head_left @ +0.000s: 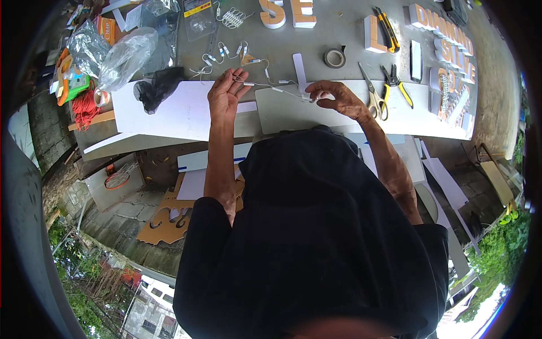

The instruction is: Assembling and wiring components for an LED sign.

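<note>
A string of small white LED modules (276, 89) on thin wire stretches between my hands above the workbench. My left hand (227, 93) has its palm turned up and fingers loosely curled, with the wire running across them. The thumb and fingers of my right hand (337, 100) pinch the string's other stretch, with a module near the fingertips. More of the string, a looped part (226, 51), lies on the bench beyond my left hand. A narrow white strip (299, 70) lies just beyond my right hand.
Scissors (372, 93), pliers (393, 85), a utility knife (387, 29) and a tape roll (335, 57) lie at right. Letter-shaped boxes (273, 14) stand farther back. Plastic bags (127, 56) and red cord (86, 107) crowd the left. White sheets (169, 116) line the near edge.
</note>
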### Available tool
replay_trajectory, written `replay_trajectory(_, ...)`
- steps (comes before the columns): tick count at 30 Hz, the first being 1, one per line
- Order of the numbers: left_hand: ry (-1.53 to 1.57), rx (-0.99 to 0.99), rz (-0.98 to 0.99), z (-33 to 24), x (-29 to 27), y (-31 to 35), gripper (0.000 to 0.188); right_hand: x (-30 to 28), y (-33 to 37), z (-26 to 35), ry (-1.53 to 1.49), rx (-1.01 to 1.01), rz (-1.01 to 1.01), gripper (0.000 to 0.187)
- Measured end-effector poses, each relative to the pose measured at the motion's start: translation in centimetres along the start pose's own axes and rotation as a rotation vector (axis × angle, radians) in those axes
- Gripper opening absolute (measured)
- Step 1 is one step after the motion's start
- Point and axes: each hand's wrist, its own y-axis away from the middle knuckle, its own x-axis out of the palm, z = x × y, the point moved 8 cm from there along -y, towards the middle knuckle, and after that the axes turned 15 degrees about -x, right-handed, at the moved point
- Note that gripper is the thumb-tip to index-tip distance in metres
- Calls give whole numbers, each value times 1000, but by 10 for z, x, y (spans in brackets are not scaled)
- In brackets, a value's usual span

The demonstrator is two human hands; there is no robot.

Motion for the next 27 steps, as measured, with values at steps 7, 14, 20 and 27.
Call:
replay_trajectory(7,-68,-8,15,-21,-17,-15,19,9,2,-3,-190,21,-146,44)
replay_trajectory(14,-98,-29,8,-30,-19,-27,19,12,19,-21,-537,21,-339,42)
replay_trajectory(20,-131,-40,16,-29,-13,-30,20,6,26,-23,-515,17,-388,42)
replay_trajectory(27,-118,-25,76,-33,-8,-39,19,-4,32,-32,-466,-7,-419,44)
